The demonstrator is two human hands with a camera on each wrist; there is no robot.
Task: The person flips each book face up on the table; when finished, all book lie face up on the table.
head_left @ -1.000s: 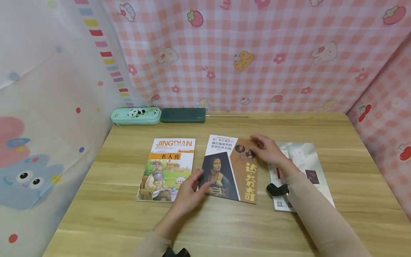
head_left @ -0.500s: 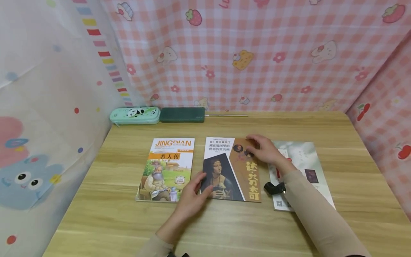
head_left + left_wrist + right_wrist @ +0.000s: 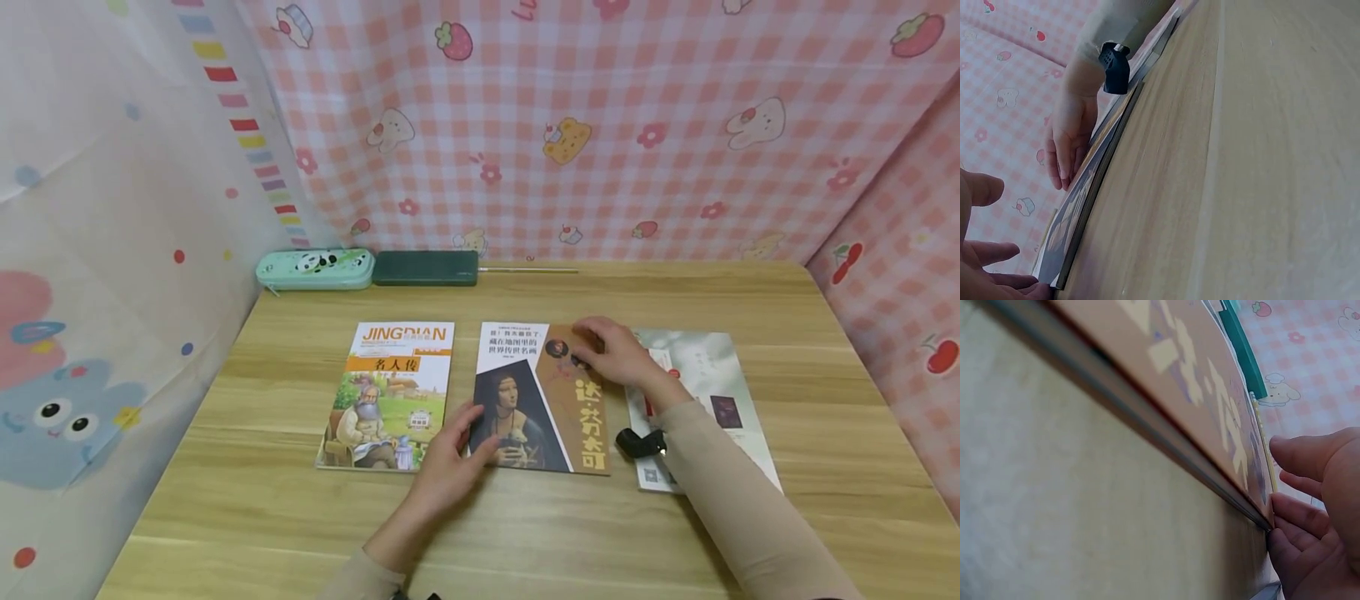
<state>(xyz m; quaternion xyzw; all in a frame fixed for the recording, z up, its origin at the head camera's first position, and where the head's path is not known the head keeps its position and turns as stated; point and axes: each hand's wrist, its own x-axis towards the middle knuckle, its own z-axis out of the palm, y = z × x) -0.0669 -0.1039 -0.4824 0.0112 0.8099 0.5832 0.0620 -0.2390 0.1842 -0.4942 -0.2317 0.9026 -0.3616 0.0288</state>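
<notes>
A brown-and-white book (image 3: 517, 400) with a portrait of a person holding a small animal lies in the middle of the wooden table. My left hand (image 3: 453, 454) is at its left edge, fingertips against the side and thumb raised over the lower left corner. In the left wrist view those fingers (image 3: 1007, 284) are extended at the book's end. My right hand (image 3: 618, 354) touches the upper right corner. The right wrist view has its fingers (image 3: 1300, 515) along the book's edge, the thumb held apart from the cover.
A book with an orange title (image 3: 390, 400) lies to the left. A pale green-and-white book (image 3: 723, 375) lies to the right, partly under my right forearm. Along the back edge are a mint panda pencil case (image 3: 315, 271), a dark green case (image 3: 426, 268) and a thin rod (image 3: 528, 270).
The middle book has turned from a slight slant to nearly straight and shifted a little right, mostly in the first half second. Both hands moved slightly with it.
</notes>
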